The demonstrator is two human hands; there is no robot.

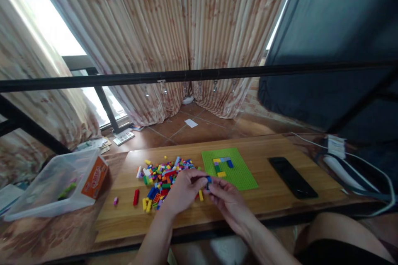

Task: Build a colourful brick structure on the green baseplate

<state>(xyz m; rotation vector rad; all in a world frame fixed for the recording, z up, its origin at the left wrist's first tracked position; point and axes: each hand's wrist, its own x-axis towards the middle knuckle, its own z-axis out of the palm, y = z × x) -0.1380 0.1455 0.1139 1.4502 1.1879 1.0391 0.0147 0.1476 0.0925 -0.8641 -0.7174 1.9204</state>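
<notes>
Between my two hands, above the wooden board, is a small dark blue building brick (pixel 208 179). My left hand (pixel 188 186) pinches it from the left with thumb and forefinger. From the right, the fingertips of my right hand (pixel 226 198) close on the same brick. Just behind my hands lies a green baseplate (pixel 244 172), bearing a partial outline of yellow, blue, green and purple bricks (pixel 221 162). A heap of mixed loose bricks (pixel 164 178) spreads to the left, partly hidden by my left hand. One yellow brick (pixel 200 195) lies beneath my fingers.
A black phone (pixel 292 177) lies on the board's (pixel 121 223) right side. Left of the board stands a clear plastic box (pixel 52 190) with an orange label. A red brick (pixel 136 197) and a pink brick (pixel 115 201) lie apart. A dark metal bar (pixel 186 76) crosses beyond the board.
</notes>
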